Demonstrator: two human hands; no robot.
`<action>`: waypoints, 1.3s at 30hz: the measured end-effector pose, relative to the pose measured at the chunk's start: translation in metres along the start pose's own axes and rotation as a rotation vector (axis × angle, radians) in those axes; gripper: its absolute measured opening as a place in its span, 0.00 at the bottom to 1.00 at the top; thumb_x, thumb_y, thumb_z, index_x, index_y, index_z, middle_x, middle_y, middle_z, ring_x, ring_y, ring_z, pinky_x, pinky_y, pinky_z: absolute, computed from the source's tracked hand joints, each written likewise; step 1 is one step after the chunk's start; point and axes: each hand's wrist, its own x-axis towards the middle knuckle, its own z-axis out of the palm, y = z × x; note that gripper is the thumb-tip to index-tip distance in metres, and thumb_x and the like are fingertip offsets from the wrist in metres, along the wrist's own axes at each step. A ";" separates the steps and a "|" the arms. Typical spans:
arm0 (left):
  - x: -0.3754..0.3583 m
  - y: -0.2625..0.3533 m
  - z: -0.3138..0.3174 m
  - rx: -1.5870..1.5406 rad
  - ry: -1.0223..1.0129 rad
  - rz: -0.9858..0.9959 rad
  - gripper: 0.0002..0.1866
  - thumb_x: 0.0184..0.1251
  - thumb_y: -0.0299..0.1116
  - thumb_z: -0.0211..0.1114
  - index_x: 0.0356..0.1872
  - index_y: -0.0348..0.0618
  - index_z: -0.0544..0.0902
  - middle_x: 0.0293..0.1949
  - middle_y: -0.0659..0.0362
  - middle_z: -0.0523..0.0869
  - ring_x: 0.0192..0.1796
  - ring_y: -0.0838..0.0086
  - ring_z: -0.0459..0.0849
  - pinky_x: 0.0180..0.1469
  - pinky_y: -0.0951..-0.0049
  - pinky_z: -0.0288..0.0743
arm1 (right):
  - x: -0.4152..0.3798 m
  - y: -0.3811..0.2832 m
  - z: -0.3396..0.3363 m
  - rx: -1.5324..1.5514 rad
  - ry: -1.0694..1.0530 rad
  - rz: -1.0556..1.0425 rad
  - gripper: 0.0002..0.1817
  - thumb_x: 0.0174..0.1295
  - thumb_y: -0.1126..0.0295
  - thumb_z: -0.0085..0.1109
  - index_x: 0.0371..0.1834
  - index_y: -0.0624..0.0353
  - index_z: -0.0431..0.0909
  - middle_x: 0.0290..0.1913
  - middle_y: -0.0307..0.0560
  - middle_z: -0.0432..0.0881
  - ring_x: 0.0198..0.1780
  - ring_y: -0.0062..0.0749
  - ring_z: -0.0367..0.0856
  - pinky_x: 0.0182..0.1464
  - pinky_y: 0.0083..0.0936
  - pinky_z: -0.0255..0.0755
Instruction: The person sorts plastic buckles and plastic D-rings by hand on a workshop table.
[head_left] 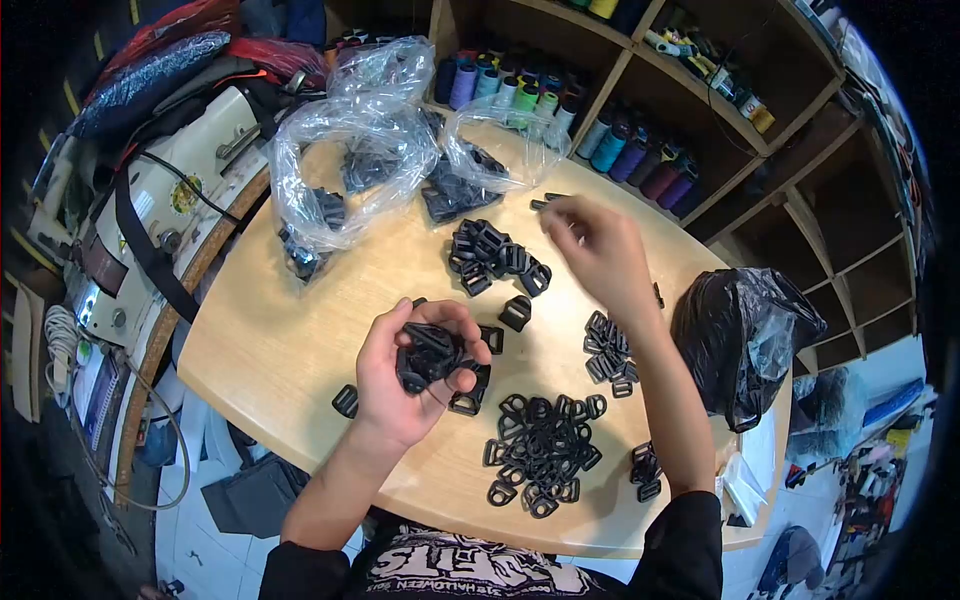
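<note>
Partly, our view of the black buckles (430, 355) is blocked by our left hand (385, 385), whose curled fingers cup a handful of them above the left half of the table; we cannot count how many lie inside. Our right hand (605, 255) is blurred, its fingertips just beside a few slim black pieces (545, 201) near the far edge, and we cannot tell whether it grips anything. Our right forearm covers part of a small buckle group (608, 352) and borders another cluster (645, 470) toward the right edge. More pieces lie half hidden behind the left hand. Crumpled clear bags (350, 150) at the far left corner blur the dark contents inside them, and a black plastic bag (740, 345) by the right edge conceals whatever it holds. The lettering on our shirt (465, 565) is cut off below.

We work at a pale wooden table (260, 340) with rounded corners. A large loose heap (542, 450) lies near its near edge, a smaller pile (495, 255) toward the far edge. Past that edge, wooden shelves (780, 180) hold thread spools (620, 148); beyond the left edge sits a white sewing machine (190, 190). White floor tiles (190, 530) show below.
</note>
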 end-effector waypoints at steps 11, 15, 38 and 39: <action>0.000 -0.011 -0.005 0.105 0.079 -0.064 0.30 0.76 0.51 0.39 0.56 0.32 0.76 0.47 0.51 0.84 0.51 0.65 0.85 0.56 0.63 0.81 | -0.058 -0.066 0.011 0.151 -0.337 -0.219 0.12 0.58 0.67 0.67 0.41 0.63 0.84 0.46 0.53 0.79 0.46 0.46 0.80 0.51 0.36 0.77; 0.002 -0.014 -0.003 0.168 0.048 -0.066 0.29 0.76 0.50 0.40 0.55 0.31 0.76 0.46 0.51 0.84 0.51 0.67 0.84 0.57 0.61 0.80 | -0.057 -0.059 0.013 0.111 -0.359 -0.135 0.10 0.58 0.68 0.66 0.36 0.64 0.85 0.47 0.54 0.81 0.49 0.46 0.81 0.52 0.35 0.76; 0.000 -0.018 -0.006 0.043 0.012 -0.165 0.28 0.77 0.45 0.43 0.54 0.24 0.75 0.43 0.45 0.84 0.48 0.53 0.85 0.51 0.65 0.85 | -0.116 -0.005 -0.105 0.932 -0.090 0.535 0.12 0.71 0.68 0.55 0.48 0.68 0.72 0.38 0.53 0.84 0.35 0.31 0.86 0.35 0.24 0.80; 0.001 -0.017 -0.005 0.044 0.012 -0.174 0.28 0.77 0.45 0.43 0.54 0.24 0.75 0.43 0.45 0.84 0.48 0.53 0.85 0.51 0.65 0.85 | -0.127 0.000 -0.113 0.859 -0.031 0.482 0.12 0.69 0.70 0.58 0.48 0.67 0.72 0.37 0.51 0.84 0.35 0.30 0.86 0.35 0.23 0.80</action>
